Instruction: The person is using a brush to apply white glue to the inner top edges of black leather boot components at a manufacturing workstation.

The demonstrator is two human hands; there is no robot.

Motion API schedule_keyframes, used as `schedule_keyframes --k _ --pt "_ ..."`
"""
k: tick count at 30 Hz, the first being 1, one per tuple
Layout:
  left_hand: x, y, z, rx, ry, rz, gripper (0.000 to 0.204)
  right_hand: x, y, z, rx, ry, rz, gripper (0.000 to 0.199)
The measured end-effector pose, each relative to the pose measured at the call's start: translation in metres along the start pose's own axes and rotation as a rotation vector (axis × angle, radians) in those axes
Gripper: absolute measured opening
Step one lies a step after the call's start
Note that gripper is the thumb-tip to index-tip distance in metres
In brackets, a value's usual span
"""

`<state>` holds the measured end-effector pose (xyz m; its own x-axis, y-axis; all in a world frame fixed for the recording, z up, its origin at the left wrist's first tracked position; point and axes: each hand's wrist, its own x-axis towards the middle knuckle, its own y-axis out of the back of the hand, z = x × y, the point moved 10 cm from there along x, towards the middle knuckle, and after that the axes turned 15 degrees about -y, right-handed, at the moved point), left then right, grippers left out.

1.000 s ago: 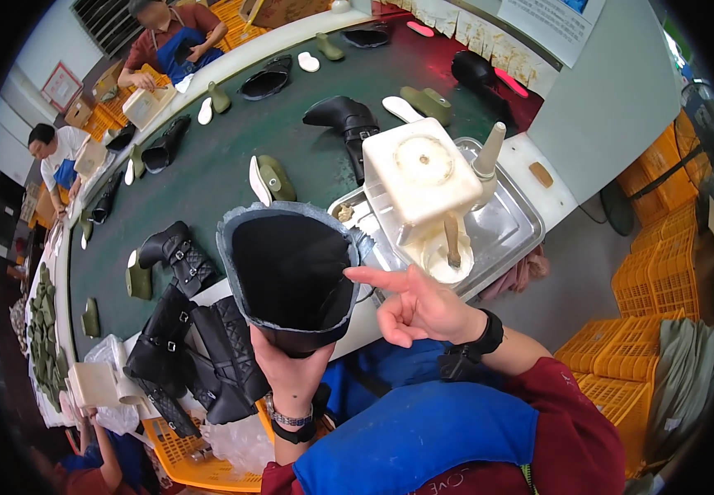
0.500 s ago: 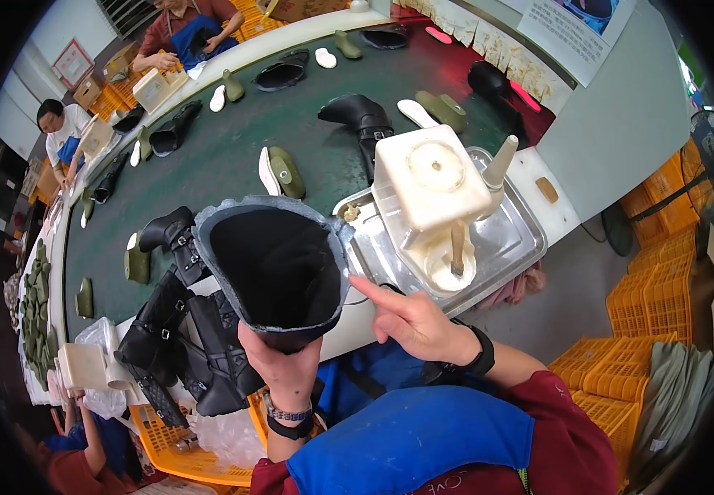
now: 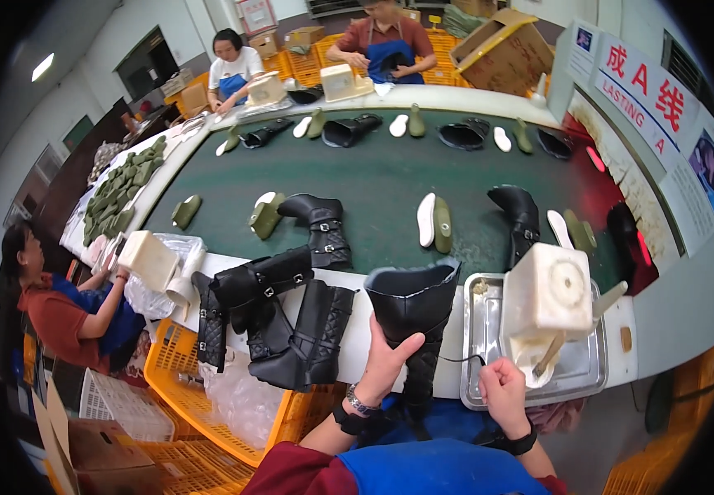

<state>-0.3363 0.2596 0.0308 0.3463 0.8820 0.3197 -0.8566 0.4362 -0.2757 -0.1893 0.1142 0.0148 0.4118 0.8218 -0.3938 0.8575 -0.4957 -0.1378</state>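
A black boot stands upright in front of me, its wide top opening upward with a pale grey inner edge. My left hand is wrapped round its shaft, thumb across the front. To the right, my right hand is closed with curled fingers, apart from the boot. A thin dark cord runs up to its fingertips; whether they grip it, I cannot tell. Beyond that hand lies a metal tray bearing a cream-white plastic container. A brush handle sticks out of the container's front cup.
Several buckled black boots are heaped to my left, above an orange crate. Boots, white insoles and green shoe lasts lie on the green belt. One co-worker works at the left; two others are across the belt.
The view has swung up and left. The boot's opening, facing me before, now points upward. My right hand has left the boot's rim, and its pointing finger has curled in.
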Motion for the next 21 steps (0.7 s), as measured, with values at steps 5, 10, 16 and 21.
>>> schedule_keyframes --k 5,10,16,21 --pt "-0.017 0.005 -0.033 -0.428 0.313 0.116 0.051 0.003 -0.011 0.004 -0.021 -0.012 -0.056 0.026" --pt "-0.026 -0.005 -0.059 -0.748 0.57 0.123 0.042 0.001 -0.01 -0.021 -0.21 0.276 0.003 0.032" --pt "-0.022 0.002 -0.065 -0.652 0.531 0.167 0.043 0.004 -0.008 -0.013 -0.163 0.155 0.005 0.034" --pt "-0.023 -0.001 -0.068 -0.67 0.55 0.152 0.039 0.004 -0.017 -0.014 -0.061 0.098 -0.036 0.031"
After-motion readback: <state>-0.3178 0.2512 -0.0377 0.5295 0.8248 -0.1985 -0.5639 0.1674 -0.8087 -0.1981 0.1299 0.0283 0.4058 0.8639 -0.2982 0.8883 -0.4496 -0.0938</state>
